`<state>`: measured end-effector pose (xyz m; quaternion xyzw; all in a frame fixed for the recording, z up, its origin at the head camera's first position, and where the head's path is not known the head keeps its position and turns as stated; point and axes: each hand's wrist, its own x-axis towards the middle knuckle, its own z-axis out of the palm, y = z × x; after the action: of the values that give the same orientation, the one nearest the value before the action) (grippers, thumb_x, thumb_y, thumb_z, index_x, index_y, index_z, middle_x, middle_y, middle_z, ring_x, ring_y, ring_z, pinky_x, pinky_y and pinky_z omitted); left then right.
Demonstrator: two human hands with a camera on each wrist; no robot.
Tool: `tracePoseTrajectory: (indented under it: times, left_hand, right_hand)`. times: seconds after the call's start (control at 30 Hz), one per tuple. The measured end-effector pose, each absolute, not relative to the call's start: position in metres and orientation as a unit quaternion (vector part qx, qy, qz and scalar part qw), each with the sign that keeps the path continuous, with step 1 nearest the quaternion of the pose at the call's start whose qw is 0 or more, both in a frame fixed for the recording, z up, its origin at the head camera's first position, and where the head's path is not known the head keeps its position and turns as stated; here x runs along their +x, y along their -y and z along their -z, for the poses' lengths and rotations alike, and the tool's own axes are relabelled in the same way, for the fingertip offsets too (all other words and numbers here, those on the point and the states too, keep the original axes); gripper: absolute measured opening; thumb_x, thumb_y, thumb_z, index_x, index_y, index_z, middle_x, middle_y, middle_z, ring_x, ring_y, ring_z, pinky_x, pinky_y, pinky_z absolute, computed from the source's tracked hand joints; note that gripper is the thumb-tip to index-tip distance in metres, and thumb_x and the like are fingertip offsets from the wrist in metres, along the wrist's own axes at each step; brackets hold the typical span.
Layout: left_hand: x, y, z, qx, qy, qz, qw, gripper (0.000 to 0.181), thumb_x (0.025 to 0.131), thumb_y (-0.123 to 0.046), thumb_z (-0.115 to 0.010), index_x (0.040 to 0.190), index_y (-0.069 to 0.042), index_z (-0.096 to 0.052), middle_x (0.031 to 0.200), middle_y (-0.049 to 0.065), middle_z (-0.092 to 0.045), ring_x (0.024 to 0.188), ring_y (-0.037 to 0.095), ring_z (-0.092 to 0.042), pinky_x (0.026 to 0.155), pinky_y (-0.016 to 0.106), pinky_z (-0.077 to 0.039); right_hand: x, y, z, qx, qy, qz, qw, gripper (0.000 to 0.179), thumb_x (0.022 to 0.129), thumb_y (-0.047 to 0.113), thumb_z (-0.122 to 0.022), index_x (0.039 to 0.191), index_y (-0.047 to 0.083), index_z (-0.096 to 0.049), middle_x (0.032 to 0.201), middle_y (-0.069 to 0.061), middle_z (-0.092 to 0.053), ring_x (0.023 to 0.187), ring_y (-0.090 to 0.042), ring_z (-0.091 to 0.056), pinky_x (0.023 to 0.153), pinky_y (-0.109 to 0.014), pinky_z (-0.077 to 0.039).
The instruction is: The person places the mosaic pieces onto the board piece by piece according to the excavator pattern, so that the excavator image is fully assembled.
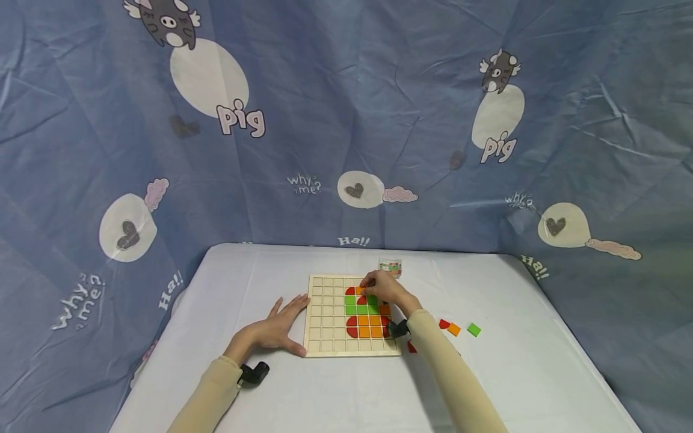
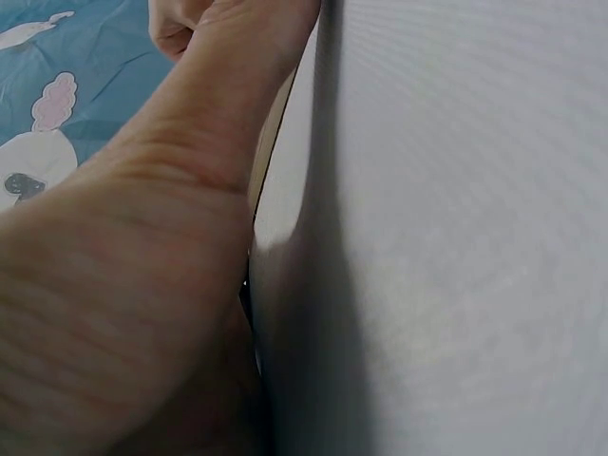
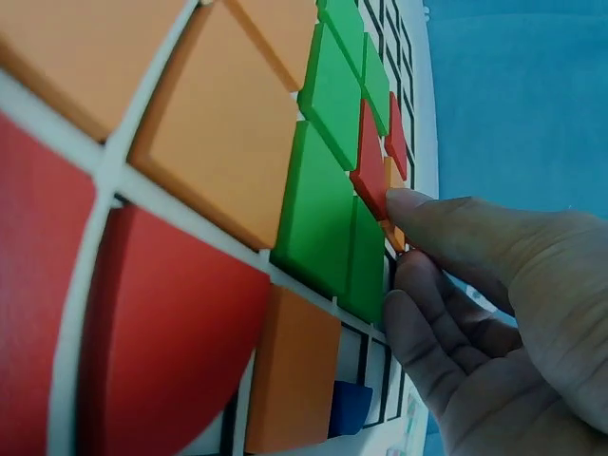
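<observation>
A pale wooden grid board (image 1: 327,346) lies on the table, partly filled with red, orange and green tiles. My left hand (image 1: 278,328) rests along its left side, fingers and thumb spread, touching the edge. Over the upper right part of the board, my right hand (image 1: 383,287) pinches a small orange tile (image 3: 392,234) between thumb and fingers; most of it is hidden. Green tiles (image 3: 318,209) and a red quarter-round tile (image 3: 369,161) sit in cells beside the fingertips. A small blue piece (image 3: 350,408) shows near an orange tile (image 3: 294,370).
Right of the board lie a loose red tile (image 1: 444,323), an orange tile (image 1: 453,329) and a green tile (image 1: 474,329). Another red tile (image 1: 412,347) is partly behind the right sleeve. A printed picture card (image 1: 390,267) lies behind the board. Patterned blue cloth (image 1: 335,120) surrounds the table.
</observation>
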<state>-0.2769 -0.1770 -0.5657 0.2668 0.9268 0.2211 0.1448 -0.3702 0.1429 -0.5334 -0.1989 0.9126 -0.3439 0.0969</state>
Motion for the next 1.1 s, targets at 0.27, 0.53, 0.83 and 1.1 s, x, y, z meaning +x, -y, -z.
tracePoseTrajectory:
  times: [0.27, 0.53, 0.83, 1.1]
  left_hand:
    - [-0.276, 0.175, 0.562, 0.261, -0.928, -0.224, 0.141, 0.134, 0.059, -0.074, -0.074, 0.156, -0.009, -0.008, 0.164, 0.009, -0.007, 0.152, 0.027, -0.003, 0.119, 0.056, 0.010]
    - [-0.274, 0.176, 0.561, 0.273, -0.923, -0.232, 0.142, 0.131, 0.063, -0.071, -0.074, 0.155, -0.006, -0.008, 0.163, 0.011, -0.007, 0.151, 0.030, -0.004, 0.119, 0.059, 0.008]
    - [-0.273, 0.176, 0.560, 0.273, -0.923, -0.231, 0.139, 0.131, 0.062, -0.071, -0.074, 0.155, -0.005, -0.008, 0.163, 0.013, -0.008, 0.151, 0.031, -0.005, 0.119, 0.059, 0.008]
    - [-0.271, 0.174, 0.559, 0.277, -0.921, -0.237, 0.136, 0.130, 0.063, -0.068, -0.076, 0.155, -0.003, -0.010, 0.163, 0.015, -0.009, 0.150, 0.033, -0.006, 0.118, 0.060, 0.007]
  right_hand:
    - [-0.368, -0.145, 0.531, -0.197, -0.910, 0.350, 0.097, 0.013, 0.086, 0.012, -0.073, 0.098, 0.008, -0.070, 0.090, -0.001, -0.069, 0.080, -0.009, -0.062, 0.074, -0.025, -0.054]
    - [-0.348, -0.173, 0.515, -0.203, -0.913, 0.346, 0.072, 0.017, 0.089, 0.014, -0.070, 0.102, 0.003, -0.067, 0.090, -0.002, -0.066, 0.078, -0.011, -0.060, 0.067, -0.023, -0.053]
    - [-0.308, -0.256, 0.512, -0.186, -0.922, 0.320, 0.113, 0.027, 0.084, 0.018, -0.075, 0.105, 0.008, -0.062, 0.093, -0.001, -0.061, 0.081, -0.014, -0.054, 0.069, -0.026, -0.048]
    - [-0.284, -0.319, 0.524, -0.134, -0.927, 0.329, 0.120, 0.039, 0.078, 0.020, -0.081, 0.109, 0.006, -0.062, 0.096, -0.006, -0.061, 0.084, -0.017, -0.054, 0.065, -0.025, -0.050]
